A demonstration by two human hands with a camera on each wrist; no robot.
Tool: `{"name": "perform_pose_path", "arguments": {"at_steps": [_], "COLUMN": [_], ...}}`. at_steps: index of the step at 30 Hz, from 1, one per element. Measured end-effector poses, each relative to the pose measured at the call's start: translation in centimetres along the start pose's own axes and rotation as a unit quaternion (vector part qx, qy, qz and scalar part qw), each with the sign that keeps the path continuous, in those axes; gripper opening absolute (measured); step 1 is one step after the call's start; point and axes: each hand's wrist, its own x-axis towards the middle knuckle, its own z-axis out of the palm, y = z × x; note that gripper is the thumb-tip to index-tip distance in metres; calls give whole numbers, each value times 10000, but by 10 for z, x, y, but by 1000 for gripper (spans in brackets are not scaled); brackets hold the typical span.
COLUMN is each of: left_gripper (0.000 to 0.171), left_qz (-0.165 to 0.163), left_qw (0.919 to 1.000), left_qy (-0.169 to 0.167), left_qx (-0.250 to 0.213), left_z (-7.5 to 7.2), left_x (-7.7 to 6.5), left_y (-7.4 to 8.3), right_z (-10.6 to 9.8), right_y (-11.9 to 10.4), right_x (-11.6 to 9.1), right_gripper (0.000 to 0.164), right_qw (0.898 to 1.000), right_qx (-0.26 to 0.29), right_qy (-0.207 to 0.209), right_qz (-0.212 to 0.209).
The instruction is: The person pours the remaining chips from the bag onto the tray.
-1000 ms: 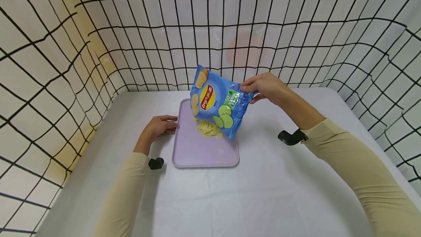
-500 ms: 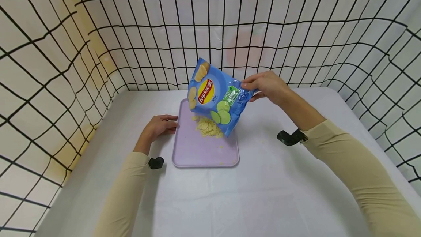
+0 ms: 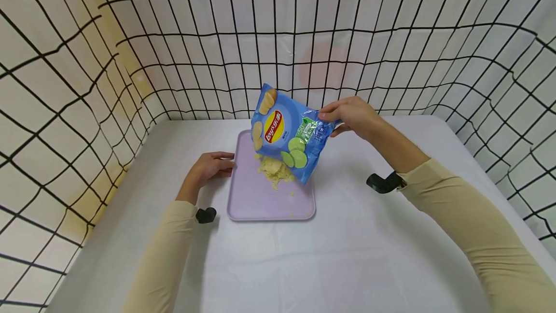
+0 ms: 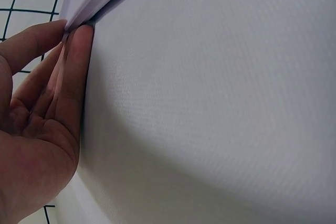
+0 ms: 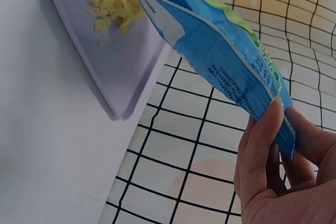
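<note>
In the head view my right hand [image 3: 354,116] grips a blue bag of potato chips [image 3: 290,132] by its right end, thumb and fingers on either side, as the right wrist view shows. The bag hangs tilted above the lilac tray [image 3: 271,204], its lower edge toward the tray's middle. A heap of broken potato chips [image 3: 274,168] lies on the tray, partly hidden behind the bag. My left hand [image 3: 210,167] is at the tray's left edge. The left wrist view shows its thumb [image 4: 52,32] and fingers pinching the rim. The bag's mouth is hidden in the head view.
A white-covered table [image 3: 369,250] extends round the tray. Black wire grid panels [image 3: 295,47] stand at the back and both sides. A few crumbs [image 3: 292,194] lie on the tray nearer the front.
The bag swings up and left, then back down to the right. More chips show on the heap, which spreads slightly toward the front. My left hand and the tray stay in place.
</note>
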Motion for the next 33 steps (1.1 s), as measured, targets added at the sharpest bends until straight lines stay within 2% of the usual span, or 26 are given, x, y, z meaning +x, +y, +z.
{"name": "perform_pose_path", "arguments": {"at_steps": [10,23,33], "left_gripper": [44,43,43], "left_qz": [-7,-53,-111], "left_qw": [9999,9998,9998], "left_qy": [13,35,80], "left_qx": [-115,-199,-134], "left_z": [1,1,1], "left_x": [3,2,1], "left_y": [-2,-1,1], "right_z": [-1,-8,-8], "right_y": [-1,-6,-8], "right_x": [-1,-4,-1], "right_gripper": [33,35,36], "right_qw": [10000,9995,9994], "right_qx": [-26,-3,155], "right_qy": [76,122,227], "right_qz": [25,-284,-207]}}
